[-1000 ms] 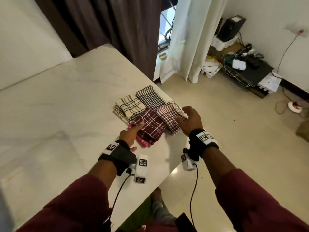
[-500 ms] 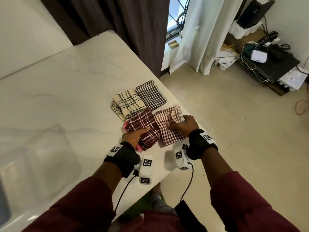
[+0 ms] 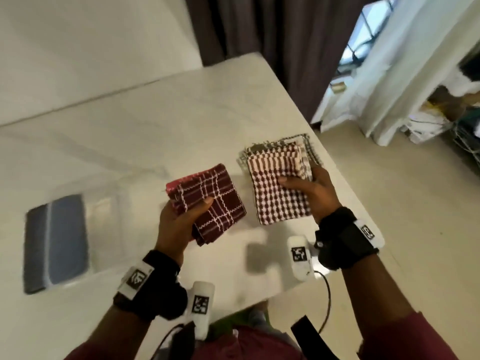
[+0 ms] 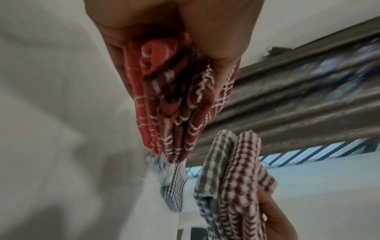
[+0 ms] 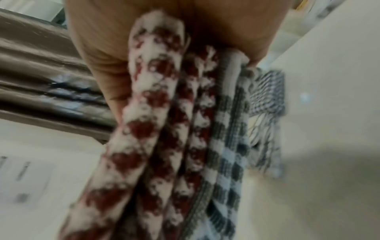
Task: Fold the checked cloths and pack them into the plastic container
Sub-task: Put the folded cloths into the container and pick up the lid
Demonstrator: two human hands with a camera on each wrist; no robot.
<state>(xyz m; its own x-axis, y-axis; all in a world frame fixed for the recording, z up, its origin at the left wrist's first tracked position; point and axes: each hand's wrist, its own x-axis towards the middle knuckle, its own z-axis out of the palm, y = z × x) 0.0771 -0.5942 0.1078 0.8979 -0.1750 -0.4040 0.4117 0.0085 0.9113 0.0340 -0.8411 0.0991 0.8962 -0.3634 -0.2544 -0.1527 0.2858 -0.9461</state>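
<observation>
Head view, left to right: clear plastic container (image 3: pixel 78 229) with a blue-grey lid part on the white table (image 3: pixel 145 131), blurred; then left hand (image 3: pixel 179 224) gripping a folded dark red stack (image 3: pixel 210 201), thumb on top, lifted off the table; then right hand (image 3: pixel 314 196) gripping a second folded stack (image 3: pixel 278 193), thumb on top, red-and-white check uppermost, grey and black check edges poking out behind. Both stacks well apart from the container, just beside each other, not touching.

Left wrist view, unlike the head view: dark red stack (image 4: pixel 174 105) seen edge-on, several layers fanned between thumb and fingers, a brighter red cloth with thin white lines on the far left; second stack (image 4: pixel 232 186) to the right, lower.

Right wrist view, blurred: layers edge-on, red-and-white check (image 5: pixel 144 138) leftmost, grey check (image 5: pixel 228 154) next, fine black check with a frayed fringe (image 5: pixel 267 100) rightmost.
</observation>
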